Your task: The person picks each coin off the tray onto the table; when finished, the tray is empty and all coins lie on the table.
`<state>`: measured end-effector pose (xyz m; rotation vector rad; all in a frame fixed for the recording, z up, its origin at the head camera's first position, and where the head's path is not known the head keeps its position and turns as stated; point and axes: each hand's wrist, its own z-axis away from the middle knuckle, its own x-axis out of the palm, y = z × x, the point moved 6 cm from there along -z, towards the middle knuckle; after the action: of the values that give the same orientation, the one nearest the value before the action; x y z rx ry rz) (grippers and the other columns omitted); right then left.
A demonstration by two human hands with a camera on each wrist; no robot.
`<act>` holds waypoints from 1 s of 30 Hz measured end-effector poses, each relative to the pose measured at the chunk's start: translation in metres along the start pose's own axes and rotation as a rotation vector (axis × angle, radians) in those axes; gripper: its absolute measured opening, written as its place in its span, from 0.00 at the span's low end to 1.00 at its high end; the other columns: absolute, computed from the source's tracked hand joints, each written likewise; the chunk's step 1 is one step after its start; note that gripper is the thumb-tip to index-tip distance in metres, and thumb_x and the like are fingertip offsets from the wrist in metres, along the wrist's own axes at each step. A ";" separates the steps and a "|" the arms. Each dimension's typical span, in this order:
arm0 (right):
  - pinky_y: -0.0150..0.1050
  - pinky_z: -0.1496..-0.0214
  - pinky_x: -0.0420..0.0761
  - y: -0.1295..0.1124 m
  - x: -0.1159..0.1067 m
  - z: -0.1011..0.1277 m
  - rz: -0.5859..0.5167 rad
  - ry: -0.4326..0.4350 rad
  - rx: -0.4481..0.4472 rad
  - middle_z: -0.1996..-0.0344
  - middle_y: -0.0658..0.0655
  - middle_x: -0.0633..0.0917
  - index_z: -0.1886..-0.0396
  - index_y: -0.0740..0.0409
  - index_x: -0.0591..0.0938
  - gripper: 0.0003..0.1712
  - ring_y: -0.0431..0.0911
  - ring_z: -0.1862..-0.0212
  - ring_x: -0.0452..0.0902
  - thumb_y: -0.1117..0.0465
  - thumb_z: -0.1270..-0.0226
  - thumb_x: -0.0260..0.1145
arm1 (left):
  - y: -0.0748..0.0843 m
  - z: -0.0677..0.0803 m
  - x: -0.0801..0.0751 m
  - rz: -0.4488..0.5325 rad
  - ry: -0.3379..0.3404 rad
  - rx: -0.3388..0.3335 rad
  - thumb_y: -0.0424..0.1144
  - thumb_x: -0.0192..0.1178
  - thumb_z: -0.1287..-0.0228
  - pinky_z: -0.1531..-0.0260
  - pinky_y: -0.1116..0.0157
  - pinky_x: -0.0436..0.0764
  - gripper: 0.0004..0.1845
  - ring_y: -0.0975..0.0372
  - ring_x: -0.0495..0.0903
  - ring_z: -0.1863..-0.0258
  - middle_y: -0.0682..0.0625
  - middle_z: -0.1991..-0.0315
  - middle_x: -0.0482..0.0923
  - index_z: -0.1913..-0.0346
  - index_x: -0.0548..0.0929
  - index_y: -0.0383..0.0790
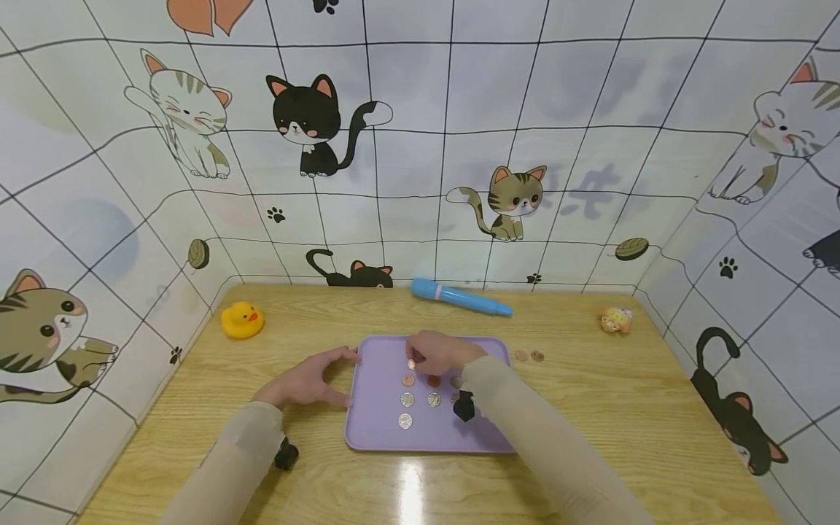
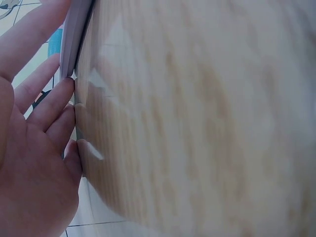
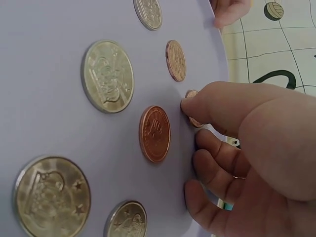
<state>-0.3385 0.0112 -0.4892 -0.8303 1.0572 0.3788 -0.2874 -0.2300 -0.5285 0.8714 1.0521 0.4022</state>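
And here's the right hand, curled in close over the far half of the flat, purple, round-cornered tray, holding a small round copper-coloured coin with its thumb! The head view shows just a sliver of that coin; over to the right wrist, and there's the thumb square across its face, edges peeping out on both sides. Whether a finger grips behind, or the coin touches the tray, I can't tell.

On the other flank, the left hand, wide open, fingers spread, tips against the tray's left rim, gripping nothing. The left wrist view adds its lower fingers, down at the glossy wooden table.

Only the right wrist gives us the stamped designs: a hand on the dark copper coin, stars on the large silvery coin. But only the head view catches the pair of brownish coins off the tray's right side, and the yellow toy duck away left.
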 end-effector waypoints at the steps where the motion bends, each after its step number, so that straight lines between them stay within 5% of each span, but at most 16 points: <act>1: 0.37 0.57 0.73 0.000 0.000 0.000 -0.004 0.004 0.001 0.69 0.47 0.75 0.61 0.53 0.80 0.03 0.42 0.62 0.70 0.65 0.26 0.66 | -0.001 0.000 0.000 -0.003 0.000 0.000 0.52 0.84 0.51 0.22 0.33 0.49 0.39 0.42 0.52 0.18 0.45 0.17 0.59 0.33 0.78 0.62; 23: 0.39 0.53 0.81 0.021 -0.006 0.010 -0.361 0.148 -0.020 0.66 0.51 0.86 0.61 0.57 0.86 0.03 0.43 0.61 0.79 0.65 0.30 0.74 | 0.002 0.000 0.000 -0.004 -0.008 0.008 0.52 0.84 0.50 0.21 0.33 0.48 0.39 0.42 0.51 0.17 0.45 0.17 0.58 0.34 0.78 0.62; 30: 0.40 0.47 0.83 0.031 -0.003 0.013 -0.442 0.136 0.001 0.64 0.49 0.87 0.60 0.54 0.87 0.06 0.41 0.58 0.81 0.68 0.31 0.73 | 0.002 0.001 0.000 0.002 -0.005 0.002 0.51 0.84 0.50 0.21 0.34 0.47 0.39 0.42 0.50 0.17 0.45 0.17 0.57 0.34 0.79 0.61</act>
<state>-0.3518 0.0414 -0.4967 -1.0702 0.9648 -0.0527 -0.2863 -0.2292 -0.5264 0.8749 1.0477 0.4007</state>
